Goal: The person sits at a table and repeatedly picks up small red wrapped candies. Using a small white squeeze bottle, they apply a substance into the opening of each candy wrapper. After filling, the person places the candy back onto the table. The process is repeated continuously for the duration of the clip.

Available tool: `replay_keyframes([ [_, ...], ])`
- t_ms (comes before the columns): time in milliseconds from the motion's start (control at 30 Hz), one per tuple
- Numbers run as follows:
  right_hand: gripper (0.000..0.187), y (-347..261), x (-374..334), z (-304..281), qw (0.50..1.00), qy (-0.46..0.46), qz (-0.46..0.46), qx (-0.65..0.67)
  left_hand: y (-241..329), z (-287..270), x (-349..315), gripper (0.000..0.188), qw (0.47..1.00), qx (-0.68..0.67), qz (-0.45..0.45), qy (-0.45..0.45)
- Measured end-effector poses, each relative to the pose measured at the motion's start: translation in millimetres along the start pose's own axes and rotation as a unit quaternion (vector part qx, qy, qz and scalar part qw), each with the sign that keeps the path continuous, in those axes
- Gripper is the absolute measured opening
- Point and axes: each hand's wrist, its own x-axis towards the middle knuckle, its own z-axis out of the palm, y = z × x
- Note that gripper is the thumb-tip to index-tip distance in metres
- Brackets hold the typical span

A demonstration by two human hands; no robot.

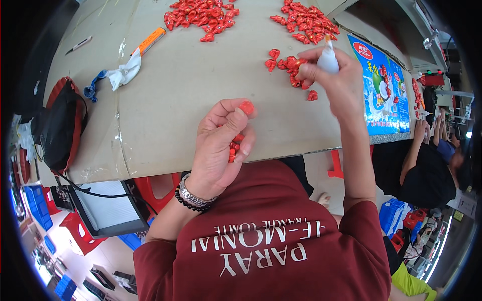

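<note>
My left hand (215, 145) is closed in front of me, with a red plastic piece (246, 107) pinched between thumb and forefinger. More small red pieces (234, 149) show inside its curled fingers. Farther right, my right hand (345, 83) grips a small white squeeze bottle (328, 61) whose narrow nozzle points upward. Its thumb and forefinger also reach a glossy red piece (299, 64) at the edge of a small loose group (281, 63). Whether they have lifted that piece I cannot tell. One lone red piece (312, 95) lies just below this group.
Two heaps of red pieces, one in the middle (203, 17) and one at right (309, 22), lie at the table's far side. Leftward are an orange box (150, 41), a white cloth (125, 71), a pen (79, 45) and a black-red bag (63, 128). A blue printed sheet (381, 90) lies right; people sit beyond.
</note>
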Motion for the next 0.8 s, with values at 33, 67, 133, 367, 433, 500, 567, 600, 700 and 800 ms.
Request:
replay_keyframes([
  [33, 0.017, -7.2, -12.2, 7.7, 0.999, -0.022, 0.001, 0.050, -0.4, 1.3, -0.7, 0.016, 1.000, 0.011, 0.014, 0.007],
  [67, 0.017, -13.9, -23.1, 13.0, 0.994, -0.039, 0.000, 0.098, -0.8, 4.2, -0.5, 0.016, 0.999, 0.023, 0.027, 0.008],
  [133, 0.016, -24.3, -36.8, 25.3, 0.991, -0.063, 0.018, 0.117, -1.8, 5.6, -0.6, 0.015, 0.997, 0.046, 0.055, 0.009],
  [367, 0.016, -11.0, -47.9, 35.9, 0.989, -0.072, -0.127, 0.039, -5.0, 5.0, -2.0, 0.013, 0.987, 0.105, 0.119, 0.003],
  [433, 0.018, -8.8, -50.9, 39.4, 0.989, -0.068, -0.121, 0.055, -6.2, 4.2, -2.1, 0.013, 0.985, 0.115, 0.130, -0.003],
  [500, 0.019, -7.0, -53.0, 41.9, 0.987, -0.067, -0.133, 0.062, -7.7, 4.2, -2.3, 0.014, 0.984, 0.116, 0.139, -0.003],
  [567, 0.020, -5.3, -54.0, 43.3, 0.983, -0.068, -0.162, 0.059, -8.1, 2.6, -2.5, 0.014, 0.984, 0.113, 0.140, -0.008],
  [600, 0.020, -5.0, -54.7, 44.7, 0.983, -0.059, -0.163, 0.065, -8.5, 1.6, -2.6, 0.014, 0.984, 0.112, 0.140, -0.010],
  [700, 0.022, -5.1, -55.7, 47.6, 0.981, -0.044, -0.181, 0.059, -9.9, -1.6, -3.2, 0.013, 0.981, 0.118, 0.151, -0.023],
  [800, 0.022, -2.8, -53.9, 44.7, 0.973, -0.059, -0.220, 0.026, -8.4, -0.2, -4.0, 0.007, 0.976, 0.148, 0.163, -0.010],
])
